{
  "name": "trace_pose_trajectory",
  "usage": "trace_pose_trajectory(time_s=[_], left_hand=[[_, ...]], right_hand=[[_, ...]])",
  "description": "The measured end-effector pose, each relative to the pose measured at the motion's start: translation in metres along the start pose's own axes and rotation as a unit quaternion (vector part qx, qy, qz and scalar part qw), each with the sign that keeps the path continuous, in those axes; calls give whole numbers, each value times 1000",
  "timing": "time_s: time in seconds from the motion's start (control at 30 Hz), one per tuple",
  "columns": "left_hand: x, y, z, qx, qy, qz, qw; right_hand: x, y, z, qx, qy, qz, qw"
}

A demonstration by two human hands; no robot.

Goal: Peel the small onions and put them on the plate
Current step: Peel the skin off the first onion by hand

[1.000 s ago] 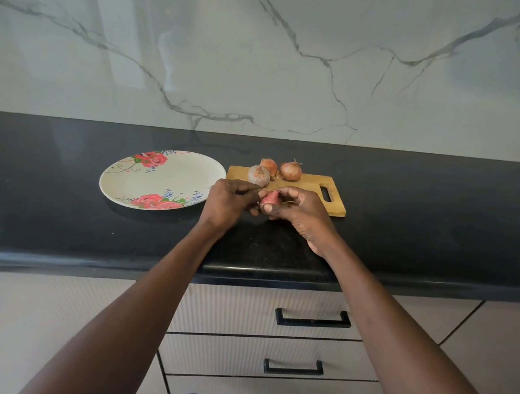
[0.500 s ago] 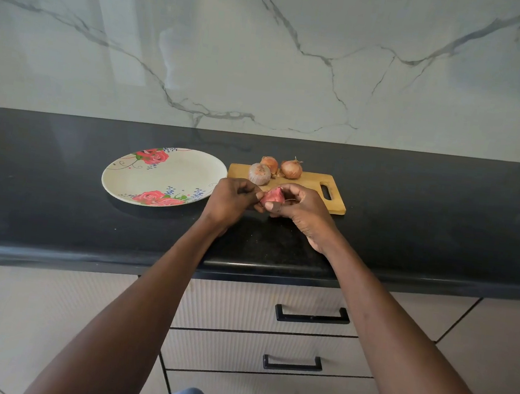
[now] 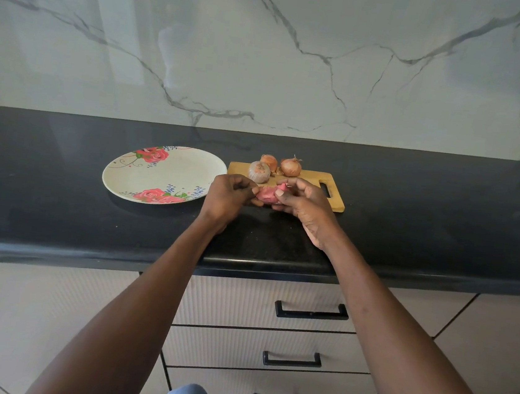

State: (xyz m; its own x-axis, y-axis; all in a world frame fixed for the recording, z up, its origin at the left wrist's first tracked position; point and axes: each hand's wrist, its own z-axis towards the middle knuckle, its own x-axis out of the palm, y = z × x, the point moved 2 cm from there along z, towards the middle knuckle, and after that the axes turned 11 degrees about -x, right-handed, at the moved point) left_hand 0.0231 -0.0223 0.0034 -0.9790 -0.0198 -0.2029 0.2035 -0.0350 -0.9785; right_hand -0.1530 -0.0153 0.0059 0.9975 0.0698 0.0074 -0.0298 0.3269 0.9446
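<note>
A small pink onion (image 3: 268, 194), its outer skin off, is held between both hands just above the near edge of the wooden cutting board (image 3: 333, 197). My left hand (image 3: 228, 198) pinches its left end with curled fingers. My right hand (image 3: 303, 205) grips it from the right, thumb on its front. Three unpeeled onions sit at the back of the board: a pale one (image 3: 259, 171) and two brown ones (image 3: 269, 162) (image 3: 290, 166). The flowered white plate (image 3: 157, 174) lies left of the board with nothing on it.
The black countertop (image 3: 428, 216) runs the full width below a marble wall. Drawers with black handles (image 3: 310, 311) are under the counter edge, and my knees show at the bottom.
Both hands stay at the same spot on the onion. More of the onion's pink flesh shows between the fingers than a second ago.
</note>
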Motion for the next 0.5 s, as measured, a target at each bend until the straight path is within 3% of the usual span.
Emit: trace_pose_trajectory(time_s=[0.37, 0.5], left_hand=[[-2, 1, 2, -8, -46, 6, 999], [-4, 2, 2, -14, -72, 15, 997]], right_hand=[[-5, -4, 2, -11, 4, -48, 999], [-6, -8, 5, -11, -33, -31, 999]])
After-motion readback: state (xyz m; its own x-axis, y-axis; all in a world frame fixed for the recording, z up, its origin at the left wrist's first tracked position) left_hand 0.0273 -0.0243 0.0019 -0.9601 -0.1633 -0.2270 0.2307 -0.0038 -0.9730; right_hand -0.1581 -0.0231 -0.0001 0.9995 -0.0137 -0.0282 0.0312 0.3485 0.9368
